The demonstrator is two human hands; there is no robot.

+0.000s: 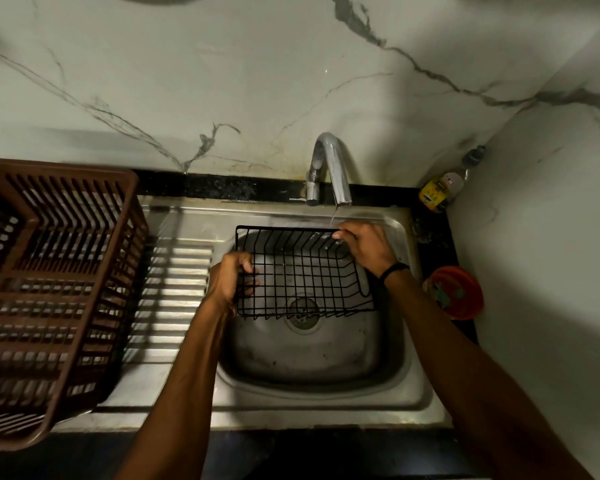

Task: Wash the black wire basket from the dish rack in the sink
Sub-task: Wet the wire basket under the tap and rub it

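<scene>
The black wire basket hangs over the steel sink, above the drain. My left hand grips its left end, fingers curled round the wires. My right hand holds the far right corner of the rim, just under the spout of the chrome tap. A thin stream of water runs from the spout onto that corner. The brown plastic dish rack stands on the left, on the ribbed drainboard.
A bottle with a yellow label leans in the back right corner. An orange round tub sits on the black counter right of the sink. Marble walls close in at the back and right. The ribbed drainboard lies between rack and bowl.
</scene>
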